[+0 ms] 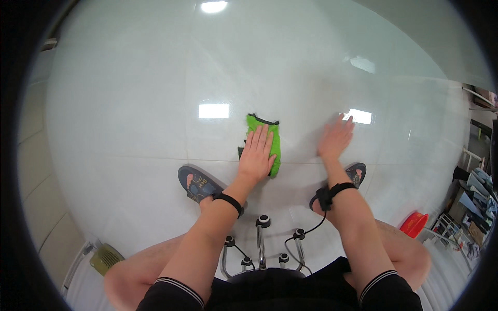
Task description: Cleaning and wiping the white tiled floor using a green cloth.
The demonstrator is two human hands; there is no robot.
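My left hand lies flat on a bright green cloth with dark edging, which rests on glossy pale floor tiles. Its fingers are extended on top, and the palm covers much of the cloth's middle. My right hand is to the right with its fingers apart and nothing in it. It is slightly blurred, low over the tiles beside a bright reflection; I cannot tell whether it touches them. A black strap circles each forearm, and the right one carries a small box with a cable.
My sandalled feet stand either side, the left sandal nearer the cloth. Between my legs is a chrome stool base with casters. A red basin and cluttered shelving are at right, an olive plastic container at lower left.
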